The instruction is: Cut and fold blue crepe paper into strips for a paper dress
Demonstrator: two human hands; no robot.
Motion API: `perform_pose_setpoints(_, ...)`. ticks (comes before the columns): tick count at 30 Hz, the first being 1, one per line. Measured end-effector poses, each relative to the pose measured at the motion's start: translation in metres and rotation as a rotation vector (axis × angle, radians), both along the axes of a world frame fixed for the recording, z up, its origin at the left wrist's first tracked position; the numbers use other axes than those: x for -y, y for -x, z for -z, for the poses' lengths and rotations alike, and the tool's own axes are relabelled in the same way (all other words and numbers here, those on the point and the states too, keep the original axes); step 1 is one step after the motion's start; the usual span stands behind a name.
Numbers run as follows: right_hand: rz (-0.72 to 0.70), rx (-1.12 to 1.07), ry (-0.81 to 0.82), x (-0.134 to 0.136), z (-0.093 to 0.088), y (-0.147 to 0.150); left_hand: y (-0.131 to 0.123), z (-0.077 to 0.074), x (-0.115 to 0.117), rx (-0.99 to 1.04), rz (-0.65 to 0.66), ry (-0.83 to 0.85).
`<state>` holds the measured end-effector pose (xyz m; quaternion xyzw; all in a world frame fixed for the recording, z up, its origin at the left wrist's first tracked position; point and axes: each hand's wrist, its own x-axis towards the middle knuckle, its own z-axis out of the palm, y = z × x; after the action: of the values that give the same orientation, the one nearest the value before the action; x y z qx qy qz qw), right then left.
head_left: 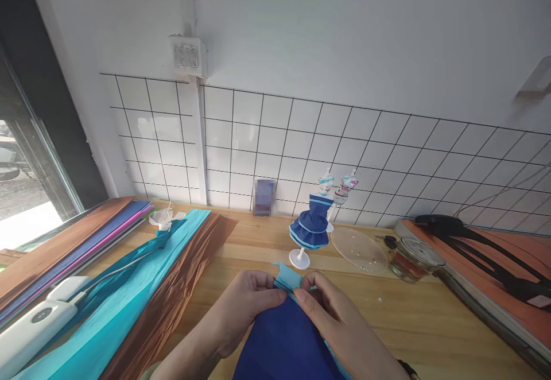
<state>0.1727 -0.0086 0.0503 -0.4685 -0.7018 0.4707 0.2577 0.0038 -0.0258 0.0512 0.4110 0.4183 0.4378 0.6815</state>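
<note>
- Dark blue sheet (279,342) is in both hands. It hangs over the near side of the desk (387,317), and its bottom end runs out of view.
- A light blue piece (289,276) pokes up at the top edge, right between the two hands.
- The left hand (253,291) has its fingers bent in. The thumb and fingers pinch the top edge, and the thumb lies flat on the blue.
- The right hand (327,299) pinches the light blue piece near its corner, thumb on the near side.
- Small pinches should work best here. One hand can hold the edge tight while the other makes it neat, a little bit at a time.
- The two edges should be lined up before they get a firm press, so the top does not go crooked.
- The stuff looks thin. A hard tug could rip or wrinkle it, so soft pulling is better.
- A little dress (310,225) stands upright on a white stand (299,259), just past the fingers. The hands should stay low and close so they do not bump it.
- The left arm is near the brown strip (172,288), so it should not drag on that.
</note>
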Motion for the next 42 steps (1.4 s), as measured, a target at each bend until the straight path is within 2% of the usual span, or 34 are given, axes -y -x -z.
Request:
perform_pose_setpoints(7, 0.006, -0.024, -0.023, 0.0, 0.004, -0.001, -0.002, 0.001, 0.002, 0.056, 0.037, -0.011)
perform_pose_setpoints(14, 0.028, 0.003, -0.034, 0.002, 0.003, 0.0, -0.002, 0.003, 0.002, 0.083, 0.013, 0.019)
perform_pose_setpoints(34, 0.038, 0.07, -0.121, -0.007, 0.013, 0.001, -0.002, 0.006, -0.002, 0.058, 0.033, -0.009)
perform_pose_setpoints(42, 0.141, -0.027, -0.102, -0.002, 0.012, 0.001, -0.001, 0.011, -0.004, 0.033, 0.035, -0.019)
